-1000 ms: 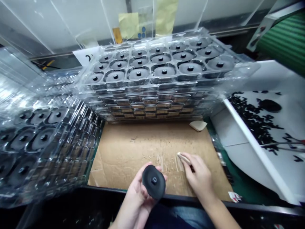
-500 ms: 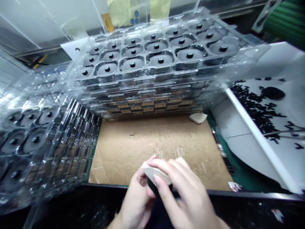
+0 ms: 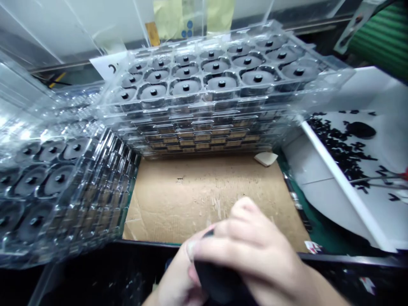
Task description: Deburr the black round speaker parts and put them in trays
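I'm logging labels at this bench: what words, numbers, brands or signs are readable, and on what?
White sheet beside the stacked trays: a partial mark, perhaps "2"; can't tell for sure.
Yellow papers: nothing readable.
Red-and-white scrap: too small and blurred.
No brand or full word is legible.

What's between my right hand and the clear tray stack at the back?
In the head view, brown cardboard lies between your right hand and the tray stack, with an off-white piece near the cardboard's far right corner.

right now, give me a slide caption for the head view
Both hands on a black part at the near edge of a cardboard sheet, stacked clear trays beyond.
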Demonstrator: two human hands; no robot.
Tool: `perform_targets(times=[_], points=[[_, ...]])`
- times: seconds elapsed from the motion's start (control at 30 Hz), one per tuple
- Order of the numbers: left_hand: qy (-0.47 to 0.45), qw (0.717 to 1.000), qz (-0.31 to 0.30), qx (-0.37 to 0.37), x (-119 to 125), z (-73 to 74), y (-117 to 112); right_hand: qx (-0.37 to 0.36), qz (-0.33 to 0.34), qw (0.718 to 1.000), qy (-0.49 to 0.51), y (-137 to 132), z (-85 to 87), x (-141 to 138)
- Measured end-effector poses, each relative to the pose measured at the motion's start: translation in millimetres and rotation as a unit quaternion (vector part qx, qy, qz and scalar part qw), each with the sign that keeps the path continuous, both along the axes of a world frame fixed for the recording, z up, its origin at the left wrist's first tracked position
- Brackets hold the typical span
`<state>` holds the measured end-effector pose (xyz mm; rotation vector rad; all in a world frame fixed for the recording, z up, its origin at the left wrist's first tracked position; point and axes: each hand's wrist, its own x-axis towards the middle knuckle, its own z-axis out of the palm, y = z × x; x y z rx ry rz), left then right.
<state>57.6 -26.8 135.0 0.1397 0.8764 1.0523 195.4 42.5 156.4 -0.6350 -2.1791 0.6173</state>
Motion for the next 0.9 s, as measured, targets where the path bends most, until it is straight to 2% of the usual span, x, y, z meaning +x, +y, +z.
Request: perform_targets(times=[0.07,0.13,0.17,0.27,0.33,0.37,0.43,0.5,0.57,0.63,0.7,0.8,0.9], points=[[-0.072,0.997,0.001,0.004,-8,-2.9,-7,-0.09,-0.064,0.993,-0.032,2,-13.6,7],[-0.148,0.989,0.005,0.013,-16,-6.4,-15,-0.202,-0.172,0.963,-0.038,-11,-37.7,17],[-0.173,0.985,0.007,0.018,-19,-8.3,-18,-0.265,-0.205,0.942,-0.036,-22,-52.2,22],[-0.198,0.98,0.012,0.03,-23,-12.9,-24,-0.398,-0.205,0.893,-0.042,-58,-92.0,36],[-0.207,0.978,0.003,0.035,-21,-13.6,-25,-0.429,-0.189,0.881,-0.066,-71,-103.3,44],[-0.208,0.977,-0.003,0.039,-19,-13.2,-24,-0.427,-0.195,0.88,-0.076,-73,-102.1,48],[-0.205,0.977,-0.014,0.049,-16,-11.4,-24,-0.393,-0.236,0.885,-0.082,-67,-86.1,54],[-0.192,0.98,-0.015,0.054,-12,-9.1,-25,-0.319,-0.292,0.9,-0.061,-58,-57.6,55],[-0.178,0.983,-0.011,0.053,-11,-6.8,-28,-0.219,-0.301,0.928,-0.029,-53,-28.1,46],[-0.149,0.987,0.008,0.055,-12,-4.8,-33,-0.124,-0.227,0.966,-0.017,-56,-8.1,31],[-0.091,0.993,0.049,0.054,-16,-3.4,-39,-0.062,-0.138,0.988,-0.024,-62,-1.2,17],[-0.019,0.995,0.098,0.019,-23,-2.8,-45,-0.084,-0.057,0.993,-0.065,-69,-5.7,12],[-0.026,0.993,0.116,0.009,-25,-4.3,-48,-0.129,-0.024,0.99,-0.058,-68,-8.9,15]])
